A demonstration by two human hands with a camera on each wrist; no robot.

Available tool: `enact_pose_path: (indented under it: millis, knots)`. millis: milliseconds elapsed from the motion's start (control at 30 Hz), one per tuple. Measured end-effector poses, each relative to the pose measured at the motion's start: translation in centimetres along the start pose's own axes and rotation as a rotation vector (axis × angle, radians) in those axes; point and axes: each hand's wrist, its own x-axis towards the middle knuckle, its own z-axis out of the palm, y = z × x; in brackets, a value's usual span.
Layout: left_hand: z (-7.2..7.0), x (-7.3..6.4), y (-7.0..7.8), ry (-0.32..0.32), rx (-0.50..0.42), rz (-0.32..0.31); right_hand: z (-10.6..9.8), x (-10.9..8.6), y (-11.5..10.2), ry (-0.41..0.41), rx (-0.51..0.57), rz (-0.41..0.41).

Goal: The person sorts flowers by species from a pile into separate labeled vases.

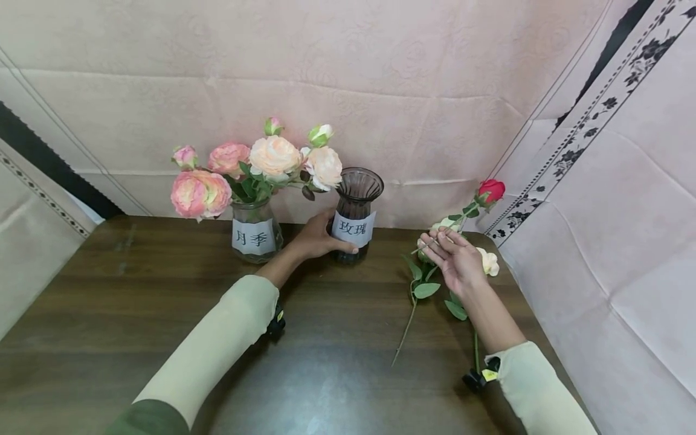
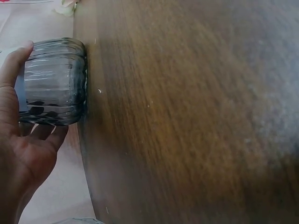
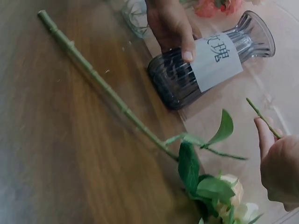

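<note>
My left hand (image 1: pixel 321 237) has its thumb and fingers wrapped around the dark, ribbed glass vase (image 1: pixel 353 208), which is upright at the back of the wooden table (image 1: pixel 179 326), its white label (image 1: pixel 353 228) reading 玫瑰 facing me. My right hand (image 1: pixel 455 257) is turned palm up, with a thin green stem (image 3: pixel 258 114) pinched lightly between thumb and fingertips; the cut end pokes out on the vase's side, well apart from its mouth. Beyond my fingers, toward the back right corner, the red rose (image 1: pixel 492 191) heads that stem. Under and around this hand lie cream roses (image 1: pixel 489 262) with green leaves (image 1: pixel 426 290), one bare stem (image 1: pixel 405 331) running toward me across the wood. Just left of my left hand stands a clear glass vase (image 1: pixel 258 214) marked 月季, filled with pink and peach blooms (image 1: pixel 275 156).
</note>
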Motion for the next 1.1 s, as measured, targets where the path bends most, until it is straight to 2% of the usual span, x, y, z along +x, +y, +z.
enact_pose_path:
  millis: [200, 333, 700, 1100]
  knots:
    - [-0.1, -0.1, -0.1, -0.006, -0.009, 0.000, 2.0, 0.4, -0.4, 0.089, 0.068, -0.118]
    - [-0.3, -0.1, 0.0, -0.001, -0.006, -0.013, 3.6, 0.6, -0.6, 0.114, 0.090, -0.202]
    - [-0.1, -0.1, 0.1, -0.009, -0.007, 0.001, 8.0, 0.8, -0.9, 0.072, 0.073, -0.359]
    - [0.0, 0.0, -0.2, -0.007, -0.016, 0.008, 12.6, 0.9, -1.6, 0.014, 0.098, -0.464]
